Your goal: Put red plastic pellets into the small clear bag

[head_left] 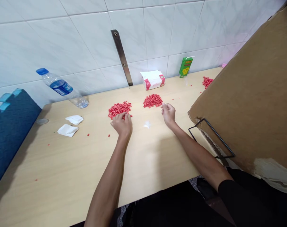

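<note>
On the light wooden table [86,167] lie two heaps of small red pieces. My left hand [122,123] is at the front edge of the left heap [118,108], fingers bent down to it and pressed together; what they hold, if anything, is hidden. Just right of the right heap [153,100] is my right hand [168,113], its fingers closed in a pinch on something too small to make out. A small translucent white scrap [147,124] lies between my hands.
A tissue pack [153,79] and green drink carton [185,67] stand by the wall. A bottle [63,88] leans at left, near folded tissues [67,130] and a blue foam panel [15,126]. Cardboard [247,94] with a black wire handle [219,137] rises at right.
</note>
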Tool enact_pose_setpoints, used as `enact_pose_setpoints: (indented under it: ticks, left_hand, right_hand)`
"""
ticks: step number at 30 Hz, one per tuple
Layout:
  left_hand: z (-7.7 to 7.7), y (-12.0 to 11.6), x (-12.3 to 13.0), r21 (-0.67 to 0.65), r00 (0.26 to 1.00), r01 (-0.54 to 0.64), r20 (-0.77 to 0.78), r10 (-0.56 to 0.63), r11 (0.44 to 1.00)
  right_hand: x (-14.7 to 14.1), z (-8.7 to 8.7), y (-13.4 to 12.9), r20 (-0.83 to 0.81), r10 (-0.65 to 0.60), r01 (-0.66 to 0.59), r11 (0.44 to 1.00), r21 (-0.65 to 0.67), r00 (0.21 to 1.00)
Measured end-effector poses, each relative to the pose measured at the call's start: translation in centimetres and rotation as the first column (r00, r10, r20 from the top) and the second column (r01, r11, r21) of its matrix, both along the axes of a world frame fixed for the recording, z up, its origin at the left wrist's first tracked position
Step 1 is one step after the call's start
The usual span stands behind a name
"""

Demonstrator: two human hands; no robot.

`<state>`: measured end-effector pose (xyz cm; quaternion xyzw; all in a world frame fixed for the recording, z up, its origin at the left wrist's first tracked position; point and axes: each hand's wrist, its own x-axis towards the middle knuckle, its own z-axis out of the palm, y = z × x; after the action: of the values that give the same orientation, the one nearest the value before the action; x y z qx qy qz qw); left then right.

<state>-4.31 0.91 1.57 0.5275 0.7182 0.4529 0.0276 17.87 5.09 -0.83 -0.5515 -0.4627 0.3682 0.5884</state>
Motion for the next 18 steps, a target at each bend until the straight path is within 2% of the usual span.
enact_pose_setpoints:
  ticks: [2,4,5,7,10,12,14,18]
  left_hand:
    - [0.3,0.2,-0.8,-0.045,0.990,-0.127,-0.074,0.123,0.991]
    - [0.2,0.3,-1.1,-0.041,0.982,-0.149,-0.127,0.143,0.988]
    - [0.1,0.3,-1.1,-0.034,0.983,-0.110,-0.153,0.104,0.993]
    - [-0.2,0.2,-0.8,-0.036,0.979,0.048,-0.199,-0.054,0.998]
    - [-0.7,-0.1,-0.3,-0.079,0.917,0.323,-0.220,-0.332,0.943]
    - [-0.8,-0.5,-0.1,-0.088,0.871,0.430,-0.223,-0.439,0.898]
    - [-0.9,-0.7,0.0,-0.085,0.849,0.475,-0.217,-0.481,0.876]
    - [-0.9,-1.0,0.1,-0.087,0.854,0.484,-0.168,-0.492,0.871]
  right_hand:
    - [0.4,-0.3,0.6,0.287,-0.059,0.056,0.998,0.017,0.956]
    - [0.5,-0.2,1.0,0.517,-0.007,0.046,0.997,-0.063,0.856]
    - [0.5,-0.1,1.2,0.599,0.049,0.030,0.992,-0.120,0.800]
    - [0.2,0.3,1.4,0.709,0.137,0.014,0.979,-0.203,0.692]
    - [-0.1,0.9,1.7,0.806,0.179,0.018,0.973,-0.229,0.564]
    - [-0.3,1.1,1.9,0.837,0.188,0.010,0.974,-0.225,0.514]
    - [-0.5,1.2,2.1,0.846,0.194,-0.007,0.976,-0.220,0.496]
    - [-0.7,0.9,2.5,0.845,0.191,-0.011,0.977,-0.214,0.499]
